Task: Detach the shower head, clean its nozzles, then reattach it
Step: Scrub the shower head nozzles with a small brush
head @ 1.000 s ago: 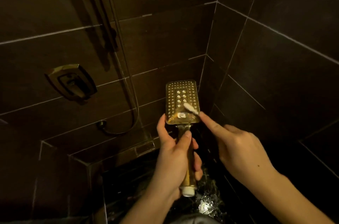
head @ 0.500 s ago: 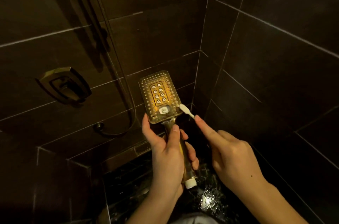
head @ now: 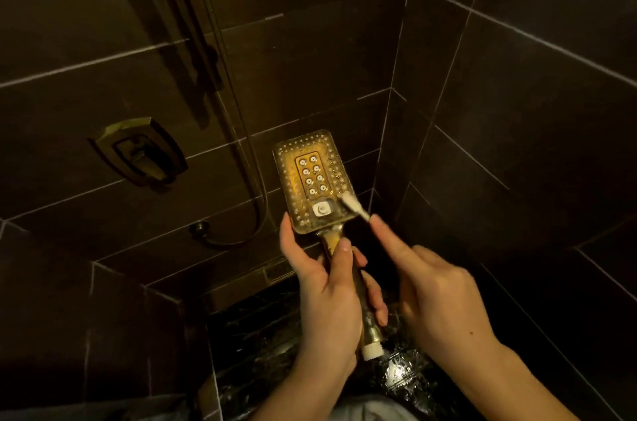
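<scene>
A gold rectangular shower head [head: 312, 179] is detached from its hose, nozzle face toward me, with a white button low on the face and a white threaded end at the bottom of the handle. My left hand [head: 331, 293] grips the handle, thumb up along its front. My right hand [head: 437, 293] holds a small white brush [head: 353, 205], index finger stretched along it. The brush tip touches the lower right edge of the nozzle face.
Dark tiled walls meet in a corner behind the shower head. A slide bar [head: 203, 41] and hose [head: 255, 186] hang on the left wall, the hose looping to a wall outlet [head: 198, 227]. A gold mixer handle [head: 141, 155] sits further left. Wet dark floor [head: 262, 334] lies below.
The brush tip, on the nozzles a second ago, came off to the right and is back at the face's lower right edge. The head has tilted slightly left.
</scene>
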Motion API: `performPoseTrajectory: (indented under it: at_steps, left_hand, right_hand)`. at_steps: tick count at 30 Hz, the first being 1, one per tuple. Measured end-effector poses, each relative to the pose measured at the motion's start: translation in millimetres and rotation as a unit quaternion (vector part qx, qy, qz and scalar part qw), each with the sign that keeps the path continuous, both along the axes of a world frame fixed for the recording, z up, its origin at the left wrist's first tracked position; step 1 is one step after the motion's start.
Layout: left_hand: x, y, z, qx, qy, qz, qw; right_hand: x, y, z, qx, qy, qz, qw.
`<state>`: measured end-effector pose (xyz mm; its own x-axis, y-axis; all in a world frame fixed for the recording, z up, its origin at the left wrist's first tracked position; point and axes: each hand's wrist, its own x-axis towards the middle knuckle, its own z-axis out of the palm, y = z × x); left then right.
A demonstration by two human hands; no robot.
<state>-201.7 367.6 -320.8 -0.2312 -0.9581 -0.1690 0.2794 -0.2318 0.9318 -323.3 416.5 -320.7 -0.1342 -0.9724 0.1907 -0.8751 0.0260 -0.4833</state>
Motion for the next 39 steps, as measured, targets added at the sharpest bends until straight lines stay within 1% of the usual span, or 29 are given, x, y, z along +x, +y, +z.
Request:
performPoseTrajectory:
  at_steps: [1, 4, 8, 11, 15, 18, 22, 26, 27, 29, 32, 33, 35, 39]
  left_hand:
    - [1, 0, 1, -0.017, -0.012, -0.002, 1.0]
    - [6, 0, 1, -0.043, -0.053, 0.01, 0.998]
    - [8, 2, 3, -0.081, -0.08, 0.039, 0.993]
    - [8, 5, 4, -0.118, -0.109, 0.075, 0.984]
    - [11, 4, 3, -0.165, -0.142, 0.072, 0.973]
    - [12, 1, 2, -0.176, -0.153, 0.071, 0.97]
    - [11, -4, 3, -0.183, -0.144, 0.077, 0.97]
    - [13, -5, 4, -0.155, -0.128, 0.077, 0.977]
    - [12, -5, 4, -0.149, -0.123, 0.076, 0.978]
    - [10, -6, 5, -0.141, -0.11, 0.069, 0.981]
    - [9, -6, 11, -0.113, -0.062, 0.033, 0.991]
    - [10, -6, 13, -0.101, -0.047, 0.021, 0.994]
    - [9, -5, 17, -0.088, -0.024, 0.001, 0.996]
    - [7, -2, 20, -0.08, 0.003, -0.02, 0.997]
  right_hand:
    - [-2, -2, 0, -0.001, -0.002, -0.005, 1.0]
    - [-1, -2, 2, 0.002, 0.024, 0.033, 0.999]
    - [-2, -7, 1, -0.026, 0.012, 0.034, 0.999]
    - [4, -6, 2, -0.037, 0.053, 0.085, 0.994]
    - [0, -14, 6, -0.061, 0.072, 0.062, 0.994]
    - [-2, -18, 10, -0.071, 0.09, 0.074, 0.991]
    - [-7, -23, 11, -0.056, 0.086, 0.092, 0.99]
    - [-4, -13, 4, 0.014, 0.016, 0.174, 0.985]
    - [-3, -14, 4, 0.016, 0.004, 0.185, 0.983]
    - [0, -19, 4, -0.013, -0.02, 0.182, 0.983]
    - [0, -25, 6, -0.065, -0.113, 0.159, 0.979]
    - [-1, -27, 8, -0.075, -0.127, 0.151, 0.977]
    - [-6, -30, 14, -0.076, -0.119, 0.141, 0.98]
    - [-9, -32, 25, -0.06, -0.063, 0.14, 0.986]
